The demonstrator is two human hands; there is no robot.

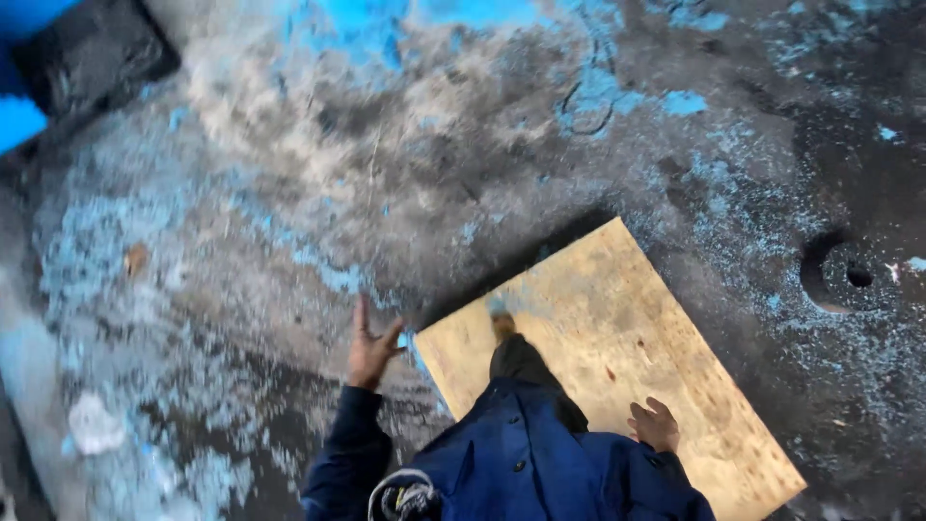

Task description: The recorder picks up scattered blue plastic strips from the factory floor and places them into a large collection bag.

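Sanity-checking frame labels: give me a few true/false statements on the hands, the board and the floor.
1. The left hand is open with fingers spread. True.
2. The right hand grips a hammer. False: it holds nothing and hangs over the plywood board.
3. The board lies flat on the floor. True.
4. The floor is covered in red paint. False: it is dark, with blue flecks and patches.
5. A foot stands on the board. True.
6. Both sleeves are white. False: the sleeves and jacket are dark blue.
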